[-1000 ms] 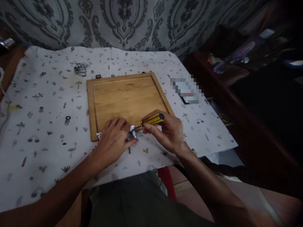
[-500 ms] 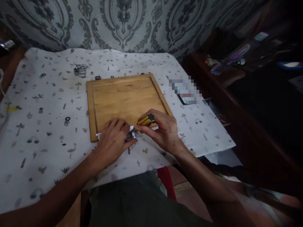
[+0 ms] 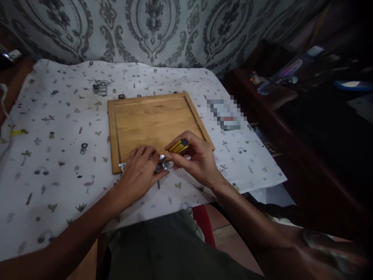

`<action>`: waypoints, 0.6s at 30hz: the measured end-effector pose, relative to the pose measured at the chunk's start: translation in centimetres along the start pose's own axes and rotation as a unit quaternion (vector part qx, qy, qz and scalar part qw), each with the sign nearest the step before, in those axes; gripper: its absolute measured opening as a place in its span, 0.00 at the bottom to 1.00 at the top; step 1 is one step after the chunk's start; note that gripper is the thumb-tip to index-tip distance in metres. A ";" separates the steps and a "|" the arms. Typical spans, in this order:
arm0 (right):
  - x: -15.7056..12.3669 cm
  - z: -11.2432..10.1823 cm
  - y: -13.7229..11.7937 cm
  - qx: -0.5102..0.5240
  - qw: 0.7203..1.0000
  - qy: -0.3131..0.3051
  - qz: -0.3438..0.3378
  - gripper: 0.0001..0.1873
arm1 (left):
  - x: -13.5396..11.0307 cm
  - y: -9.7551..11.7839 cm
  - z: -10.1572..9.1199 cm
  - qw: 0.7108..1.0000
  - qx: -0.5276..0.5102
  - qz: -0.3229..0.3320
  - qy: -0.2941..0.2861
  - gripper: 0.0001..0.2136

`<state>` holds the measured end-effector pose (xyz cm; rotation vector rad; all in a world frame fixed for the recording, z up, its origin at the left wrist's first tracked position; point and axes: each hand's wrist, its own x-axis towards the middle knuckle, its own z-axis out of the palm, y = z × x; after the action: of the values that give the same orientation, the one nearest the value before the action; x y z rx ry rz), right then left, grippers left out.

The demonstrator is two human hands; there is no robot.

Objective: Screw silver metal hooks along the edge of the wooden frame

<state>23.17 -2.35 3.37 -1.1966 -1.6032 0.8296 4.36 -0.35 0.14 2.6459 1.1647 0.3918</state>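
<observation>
The right hand (image 3: 201,160) is curled around a screwdriver (image 3: 178,146).

From 1 head-worn camera, the view looks forward and down over the wearer's lap (image 3: 157,252) — near enough that the left hand (image 3: 138,167) and right hand (image 3: 196,157) sit around mid-frame, wide enough to span the table (image 3: 64,144) from its near edge to its far edge — with the patterned backdrop (image 3: 166,35) crossing the top.
</observation>
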 end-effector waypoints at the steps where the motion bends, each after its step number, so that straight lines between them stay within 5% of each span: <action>1: 0.0 0.0 0.1 0.032 0.999 -0.002 0.008 0.18 | 0.0 0.0 0.0 1.000 0.002 -0.001 -0.003 0.13; 10: 0.2 -1.1 -0.2 0.061 0.996 -0.068 0.015 0.16 | 0.2 0.0 0.0 1.000 0.023 0.005 -0.013 0.13; 18: -0.2 -1.2 0.6 -0.107 0.992 -0.032 -0.066 0.13 | 0.1 -0.1 0.1 1.000 0.018 0.011 -0.018 0.14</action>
<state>24.53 -2.35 3.17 -1.2058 -1.8389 0.6283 4.40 -0.23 0.07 2.6862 1.1437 0.3283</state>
